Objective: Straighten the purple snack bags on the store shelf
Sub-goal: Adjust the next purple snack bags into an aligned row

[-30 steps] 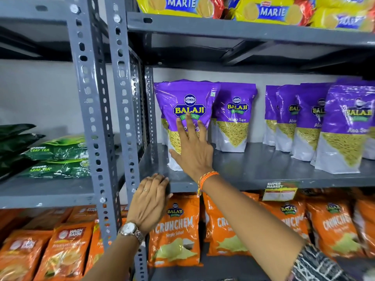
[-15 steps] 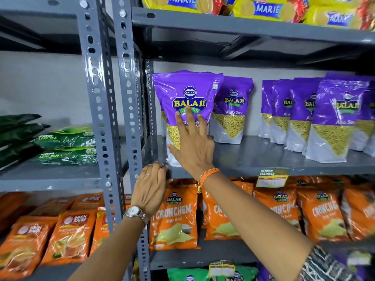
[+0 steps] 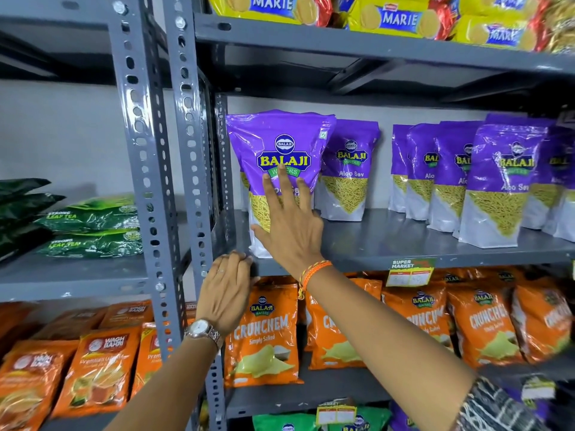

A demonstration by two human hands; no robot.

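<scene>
Purple Balaji Aloo Sev bags stand upright on the grey middle shelf (image 3: 389, 244). The front-left purple bag (image 3: 280, 141) stands near the shelf's front edge. My right hand (image 3: 289, 225) lies flat against its face, fingers spread, pressing it without gripping. A second purple bag (image 3: 348, 169) stands further back to its right. A cluster of several purple bags (image 3: 497, 181) fills the right side. My left hand (image 3: 227, 293) rests on the shelf's front lip by the upright post, fingers curled over the edge.
A perforated grey post (image 3: 186, 150) borders the shelf on the left. Yellow Marie biscuit packs (image 3: 398, 20) lie on the shelf above. Orange Crunchem chip bags (image 3: 264, 331) stand below. Green leaf tea packs (image 3: 93, 219) lie on the neighbouring rack. A price tag (image 3: 410, 272) hangs on the shelf lip.
My right hand has slid slightly up the front-left bag's face, and the bag stands a little more upright. My left hand stays on the shelf edge. The camera has shifted.
</scene>
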